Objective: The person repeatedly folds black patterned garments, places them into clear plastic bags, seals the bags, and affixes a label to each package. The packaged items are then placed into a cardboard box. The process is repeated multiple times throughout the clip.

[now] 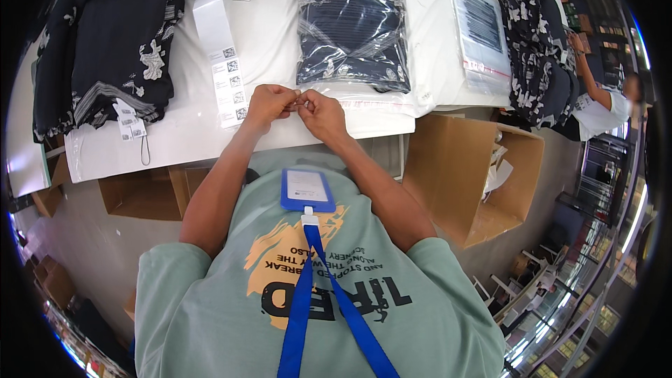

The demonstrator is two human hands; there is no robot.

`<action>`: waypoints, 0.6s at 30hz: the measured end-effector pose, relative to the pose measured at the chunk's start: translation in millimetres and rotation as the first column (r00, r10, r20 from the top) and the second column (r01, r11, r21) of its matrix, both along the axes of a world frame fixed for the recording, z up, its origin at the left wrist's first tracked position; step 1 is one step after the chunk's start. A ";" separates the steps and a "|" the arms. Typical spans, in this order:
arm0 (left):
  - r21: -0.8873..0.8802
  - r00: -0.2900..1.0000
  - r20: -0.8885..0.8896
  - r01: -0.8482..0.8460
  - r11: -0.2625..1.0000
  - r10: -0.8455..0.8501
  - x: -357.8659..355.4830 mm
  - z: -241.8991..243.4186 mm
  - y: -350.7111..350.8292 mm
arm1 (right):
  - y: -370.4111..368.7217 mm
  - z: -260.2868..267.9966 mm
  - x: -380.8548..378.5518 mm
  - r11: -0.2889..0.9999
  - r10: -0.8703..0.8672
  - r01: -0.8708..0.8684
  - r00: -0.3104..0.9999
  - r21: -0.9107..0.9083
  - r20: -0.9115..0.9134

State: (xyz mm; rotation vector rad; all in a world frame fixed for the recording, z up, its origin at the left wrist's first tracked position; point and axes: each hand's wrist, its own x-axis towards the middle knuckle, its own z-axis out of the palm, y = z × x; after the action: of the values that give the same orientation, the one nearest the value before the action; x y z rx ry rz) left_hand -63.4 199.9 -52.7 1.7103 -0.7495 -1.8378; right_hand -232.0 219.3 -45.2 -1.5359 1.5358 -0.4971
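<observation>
My left hand point(272, 106) and my right hand point(321, 114) meet fingertip to fingertip at the lower left corner of a clear plastic bag point(367, 104). Both pinch at its bottom edge, by the adhesive strip; the fingers hide exactly what is between them. Inside the bag lies a folded navy garment point(352, 31) with a pale floral print. Left of my left hand, a strip of white printed labels point(227, 84) lies on the white-covered table point(273, 26).
Folded dark garments with hang tags point(118, 47) lie at the left. Stacked clear bags point(478, 31) and patterned folded garments point(541, 58) are at the right. An open cardboard box point(446, 168) stands below the table edge. Another person point(601, 107) is at far right.
</observation>
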 end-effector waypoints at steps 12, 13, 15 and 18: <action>-0.048 0.997 0.073 -0.003 0.999 0.006 -8.4 -1.1 1.2 | 26.8 29.2 -52.4 0.997 0.079 -0.079 0.996 0.001 0.048; -0.043 0.994 0.103 0.038 0.998 -0.034 -6.1 -1.1 1.4 | 35.0 33.4 -66.8 1.000 0.021 -0.023 0.996 0.016 0.083; -0.041 0.986 0.132 0.109 0.993 -0.103 -0.8 -3.2 1.8 | 49.5 46.1 -105.4 0.969 -0.206 0.178 0.965 0.172 0.165; -0.039 0.992 0.091 0.094 0.995 -0.090 8.3 -9.2 4.9 | 77.6 98.1 -212.6 0.827 -0.542 0.555 0.743 0.091 0.393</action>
State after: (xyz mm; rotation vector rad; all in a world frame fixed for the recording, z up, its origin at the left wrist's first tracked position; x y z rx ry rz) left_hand -55.1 204.8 -61.9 1.7660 -0.9123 -1.8021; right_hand -444.7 296.9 52.8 -0.8861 1.6311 -1.1111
